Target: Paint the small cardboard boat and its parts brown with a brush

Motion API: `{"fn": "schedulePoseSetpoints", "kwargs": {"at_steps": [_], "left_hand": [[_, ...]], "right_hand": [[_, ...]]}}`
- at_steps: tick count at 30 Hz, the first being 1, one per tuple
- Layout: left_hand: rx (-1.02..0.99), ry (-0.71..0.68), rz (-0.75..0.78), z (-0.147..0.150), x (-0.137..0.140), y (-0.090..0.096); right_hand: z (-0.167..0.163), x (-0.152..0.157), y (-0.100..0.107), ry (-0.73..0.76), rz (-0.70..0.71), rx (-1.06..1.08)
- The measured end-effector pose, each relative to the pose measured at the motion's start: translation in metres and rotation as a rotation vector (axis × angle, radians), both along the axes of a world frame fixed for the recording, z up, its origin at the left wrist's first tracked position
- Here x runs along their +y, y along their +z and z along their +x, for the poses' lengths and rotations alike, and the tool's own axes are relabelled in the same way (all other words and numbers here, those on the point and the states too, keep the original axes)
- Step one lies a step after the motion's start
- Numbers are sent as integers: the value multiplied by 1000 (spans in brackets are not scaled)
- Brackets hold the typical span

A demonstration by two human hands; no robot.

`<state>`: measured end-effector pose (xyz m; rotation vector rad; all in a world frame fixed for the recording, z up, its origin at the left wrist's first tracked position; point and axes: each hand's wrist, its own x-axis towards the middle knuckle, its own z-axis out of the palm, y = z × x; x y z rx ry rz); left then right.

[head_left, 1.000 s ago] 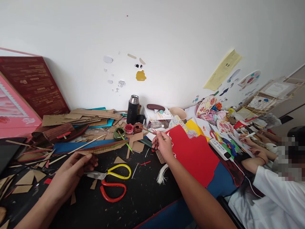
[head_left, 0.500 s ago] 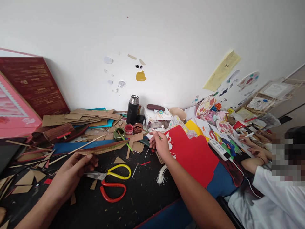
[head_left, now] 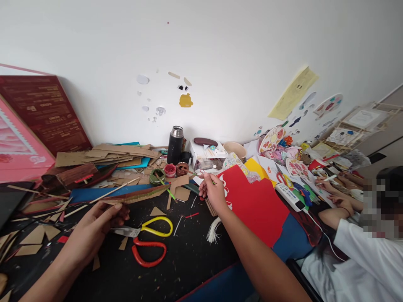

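My left hand [head_left: 102,220] is closed on the near end of a long, pointed, boat-shaped cardboard piece [head_left: 146,194], painted brownish with bare tan along its edge. In my right hand [head_left: 214,192] is a thin paintbrush [head_left: 193,173], pinched between the fingers, its tip at the mouth of a small jar of brown paint [head_left: 182,168]. A red paint jar [head_left: 170,170] and a green paint jar [head_left: 157,176] stand beside it; a green-handled brush [head_left: 170,193] leans out of the green one. Scissors with yellow and red handles [head_left: 149,247] lie open beside my left hand.
Cardboard strips [head_left: 122,153] are piled at the back, beside a black flask [head_left: 175,146]. Red paper [head_left: 255,205] and a white tassel [head_left: 214,230] lie on the right. Brown painted cardboard pieces [head_left: 72,176] sit at left. A co-worker's arm [head_left: 333,216] rests further right.
My right hand and the paintbrush have shifted very slightly to the right at the brown jar. My left hand and the boat-shaped piece look nearly unmoved.
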<state>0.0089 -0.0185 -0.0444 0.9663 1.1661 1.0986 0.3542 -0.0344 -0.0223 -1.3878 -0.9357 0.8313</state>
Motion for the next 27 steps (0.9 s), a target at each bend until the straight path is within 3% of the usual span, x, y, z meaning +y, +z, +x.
{"fn": "schedulePoseSetpoints", "kwargs": {"at_steps": [15,27], "left_hand": [[6,-10,0,-2,0,-1],[14,-25,11,-2,0,-3]], "right_hand": [[-3,9,-8,16,17,7],[15,4,-8,-29,42,12]]}}
